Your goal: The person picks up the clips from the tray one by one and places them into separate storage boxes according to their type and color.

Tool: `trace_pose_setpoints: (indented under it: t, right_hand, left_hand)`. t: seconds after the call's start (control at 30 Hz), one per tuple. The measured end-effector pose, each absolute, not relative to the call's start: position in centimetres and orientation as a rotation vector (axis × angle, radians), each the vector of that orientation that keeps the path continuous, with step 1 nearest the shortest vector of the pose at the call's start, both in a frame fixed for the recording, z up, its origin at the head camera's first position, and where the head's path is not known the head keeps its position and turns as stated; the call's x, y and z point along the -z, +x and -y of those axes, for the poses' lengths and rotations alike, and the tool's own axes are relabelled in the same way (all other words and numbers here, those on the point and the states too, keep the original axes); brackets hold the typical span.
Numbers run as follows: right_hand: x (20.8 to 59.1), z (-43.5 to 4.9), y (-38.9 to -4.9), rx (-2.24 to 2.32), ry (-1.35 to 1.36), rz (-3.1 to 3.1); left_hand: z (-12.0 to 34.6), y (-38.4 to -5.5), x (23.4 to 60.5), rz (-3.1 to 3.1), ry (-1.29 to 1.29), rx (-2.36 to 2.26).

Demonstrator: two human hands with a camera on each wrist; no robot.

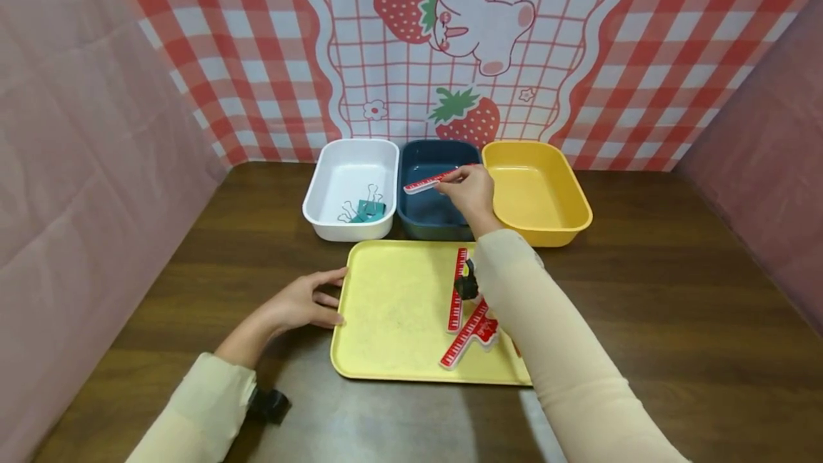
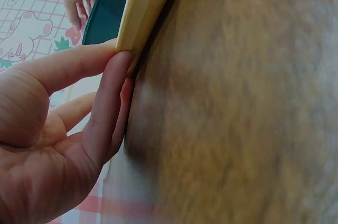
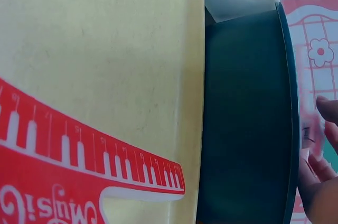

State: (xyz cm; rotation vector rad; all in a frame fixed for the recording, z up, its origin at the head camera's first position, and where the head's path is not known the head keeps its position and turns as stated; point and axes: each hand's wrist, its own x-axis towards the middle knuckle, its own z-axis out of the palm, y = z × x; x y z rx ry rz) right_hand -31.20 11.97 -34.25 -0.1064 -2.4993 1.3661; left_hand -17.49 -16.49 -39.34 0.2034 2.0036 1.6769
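Note:
My right hand (image 1: 471,195) is over the dark blue bin (image 1: 432,216) and pinches a red ruler-shaped clip (image 1: 421,186) with piano-key print. In the right wrist view this hand (image 3: 322,174) is partly cut off beyond the bin's rim. My left hand (image 1: 302,302) holds the left rim of the yellow tray (image 1: 392,306); the left wrist view shows the thumb and a finger at that rim. On the tray lie more red piano-key clips (image 1: 457,291), one printed "Music" (image 3: 50,205) in the right wrist view. My right forearm hides part of them.
Left of the blue bin, a white bin (image 1: 350,163) holds teal binder clips (image 1: 371,209). A yellow bin (image 1: 530,191) stands on its right. All three bins sit behind the tray on the brown wooden table (image 1: 656,291), against a red checked cloth (image 1: 257,41).

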Motion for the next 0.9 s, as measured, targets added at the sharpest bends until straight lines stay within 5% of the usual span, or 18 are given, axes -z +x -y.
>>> trace_pose_setpoints:
  t: [0.9]
  right_hand:
    - [34.2,-13.7,-30.1,-1.648,-0.128,2.351]
  left_hand:
    - [16.4,-17.4,39.2,-2.035,0.184,-1.652]
